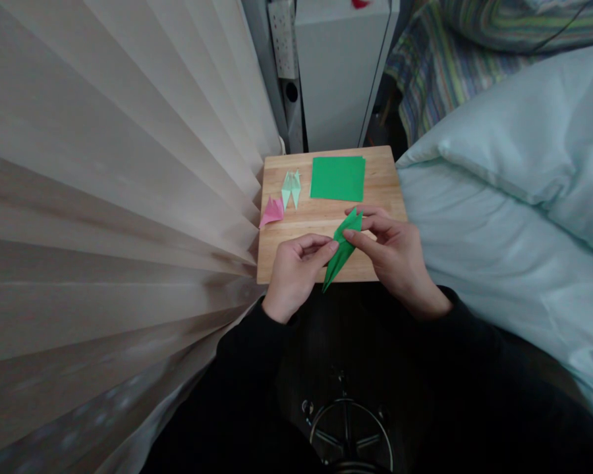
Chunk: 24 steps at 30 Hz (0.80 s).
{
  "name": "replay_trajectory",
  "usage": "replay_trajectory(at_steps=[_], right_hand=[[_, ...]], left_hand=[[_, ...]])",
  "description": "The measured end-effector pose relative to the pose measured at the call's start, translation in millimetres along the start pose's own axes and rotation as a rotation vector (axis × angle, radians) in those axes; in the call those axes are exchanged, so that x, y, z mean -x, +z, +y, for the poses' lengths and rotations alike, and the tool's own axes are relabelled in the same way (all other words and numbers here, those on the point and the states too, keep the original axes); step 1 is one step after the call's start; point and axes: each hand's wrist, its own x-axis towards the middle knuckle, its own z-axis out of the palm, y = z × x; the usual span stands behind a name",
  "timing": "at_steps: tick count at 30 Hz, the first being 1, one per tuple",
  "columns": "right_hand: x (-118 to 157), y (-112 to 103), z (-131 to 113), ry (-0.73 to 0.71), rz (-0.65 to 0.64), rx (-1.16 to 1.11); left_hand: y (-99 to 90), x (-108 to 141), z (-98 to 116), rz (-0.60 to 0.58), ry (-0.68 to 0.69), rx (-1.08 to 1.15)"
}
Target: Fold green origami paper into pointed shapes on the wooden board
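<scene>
A folded green paper [342, 252], long and pointed at both ends, is held tilted above the near edge of the small wooden table [296, 260]. My left hand [299, 266] pinches its left side between thumb and fingers. On the right, my right hand [395, 253] grips the upper part, thumb on top and fingers behind. Beyond the hands lies a stack of flat green sheets [338, 178]. A pale green folded paper [291, 189] and a pink folded paper [272, 211] rest at the table's left side.
A pleated curtain [128, 164] hangs close along the table's left edge. Pale blue bedding [504, 210] borders the right. Behind the table stands a white cabinet [340, 72]. A round metal chair base [346, 428] shows below, on the dark floor.
</scene>
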Motion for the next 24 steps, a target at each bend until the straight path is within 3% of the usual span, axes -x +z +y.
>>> replay_trajectory(at_steps=[8,17,21,24], right_hand=[[1.5,1.7,0.3,0.019,0.012,-0.033],[-4.4,-6.0,5.8,0.046,0.153,-0.03],[-7.7,-9.1,6.0,0.113,0.218,-0.067],[-4.6,-3.3,4.8,0.143,0.104,-0.07]], left_hand=[[-0.6,0.6,6.9,0.006,0.09,-0.075],[-0.8,0.7,7.1,-0.057,0.073,-0.14],[-2.7,-1.7,4.0,0.013,0.09,-0.12],[-4.7,-4.0,1.0,0.094,0.106,-0.038]])
